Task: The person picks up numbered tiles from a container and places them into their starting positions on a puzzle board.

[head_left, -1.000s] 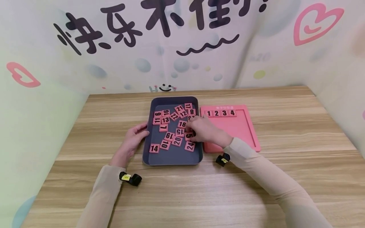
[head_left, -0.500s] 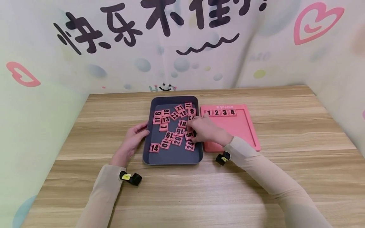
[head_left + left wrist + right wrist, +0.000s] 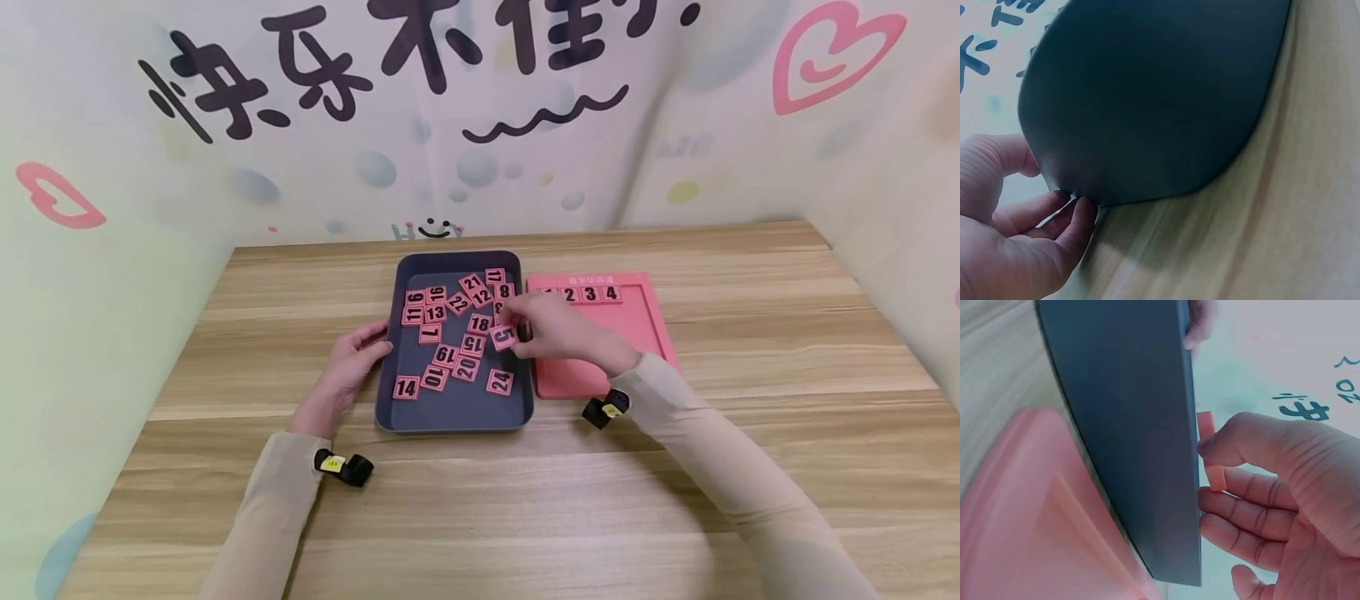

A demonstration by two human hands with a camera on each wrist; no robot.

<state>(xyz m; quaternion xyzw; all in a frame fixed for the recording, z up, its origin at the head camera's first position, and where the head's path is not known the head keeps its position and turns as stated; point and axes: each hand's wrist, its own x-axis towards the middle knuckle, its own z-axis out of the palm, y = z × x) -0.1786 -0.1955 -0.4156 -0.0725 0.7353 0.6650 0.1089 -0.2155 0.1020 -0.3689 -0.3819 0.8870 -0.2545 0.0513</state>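
pinching hand: the right hand [image 3: 568,332] grasps tile 5 [image 3: 503,337] between thumb and fingers, above the right side of the dark tray [image 3: 457,412].
tile 5: raised in that pinch, its face seen from above in the head view, the digit turned on its side; the right wrist view shows its thin edge beside the tray's rim.
other hand: the left hand [image 3: 345,371] grips the tray's left wall, thumb at the rim, fingertips against the outer face.
loose tiles: scattered flat at various angles inside the tray; tile 14 [image 3: 407,387] is near the left front, tile 24 [image 3: 499,382] near the right wall, tile 17 [image 3: 495,276] by the far right corner, and tile 18 [image 3: 480,323] and tile 15 [image 3: 472,346] are left of the raised one.
pink board [image 3: 632,317]: just right of the tray on the wooden tabletop [image 3: 465,533], partly hidden by the right hand and forearm.
board row: tile 1 [image 3: 553,291], partly covered, then tile 2 [image 3: 569,295], tile 3 [image 3: 590,294] and tile 4 [image 3: 612,294], left to right along the far edge.
sleeves: beige sleeves [image 3: 716,454], with black wrist devices [image 3: 347,467].
backdrop: pale wall [image 3: 337,183] with black characters [image 3: 432,62].
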